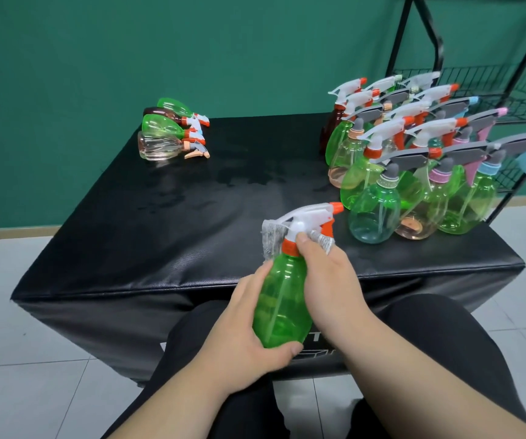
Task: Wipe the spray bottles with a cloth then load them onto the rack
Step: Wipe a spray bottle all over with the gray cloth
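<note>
Left hand (pixel 249 331) grip clasps the green spray bottle (pixel 282 305) low, right hand (pixel 328 280) grip clamps cloth (pixel 272 240) round its neck.

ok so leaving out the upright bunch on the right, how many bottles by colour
green: 3, the held bottle plus two in the lying pile
brown: 1, the brown bottle in that pile
clear: 1, the clear bottle at its near end
total: 5

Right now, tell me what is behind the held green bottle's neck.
A grey-white cloth sits behind the neck of the green bottle, showing on both sides. Its middle is hidden by the neck and the right hand.
</note>
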